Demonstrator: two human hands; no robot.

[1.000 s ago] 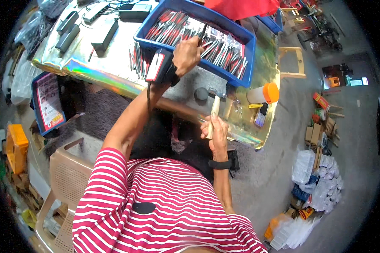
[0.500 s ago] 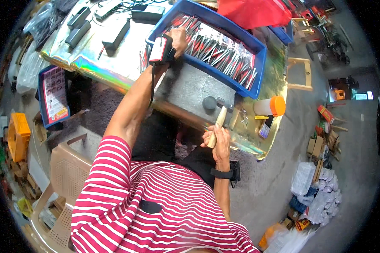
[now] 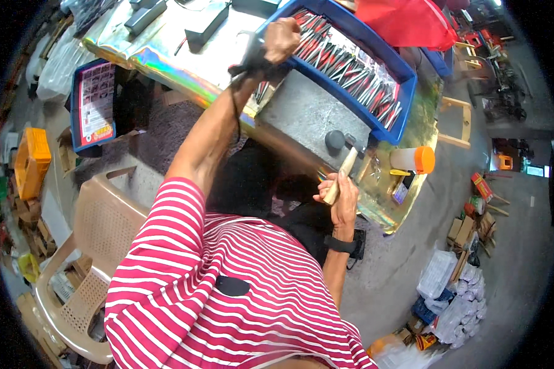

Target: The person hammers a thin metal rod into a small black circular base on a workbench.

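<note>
My right hand (image 3: 345, 200) is wrapped round the wooden handle of a hammer (image 3: 343, 174), whose small dark head lies over the grey metal plate (image 3: 301, 114) on the table. Close to that head stands a round dark block (image 3: 335, 140). My left hand (image 3: 282, 40) is closed at the near left rim of a blue bin (image 3: 326, 83). What its fingers hold, if anything, is hidden. Inside the bin lie many thin red, black and silver pen-like tools (image 3: 351, 64). A few more such tools (image 3: 261, 92) rest beside my left wrist.
A clear jar with an orange lid (image 3: 423, 160) stands near the table's right edge. Black boxes (image 3: 206, 26) sit at the back left, and red cloth (image 3: 406, 21) lies behind the bin. A beige plastic chair (image 3: 114, 215) and an orange crate (image 3: 33, 161) are at left.
The view has shifted, so the table and bin appear further right. My left hand has stayed by the bin's near left rim. The hammer remains in my right hand.
</note>
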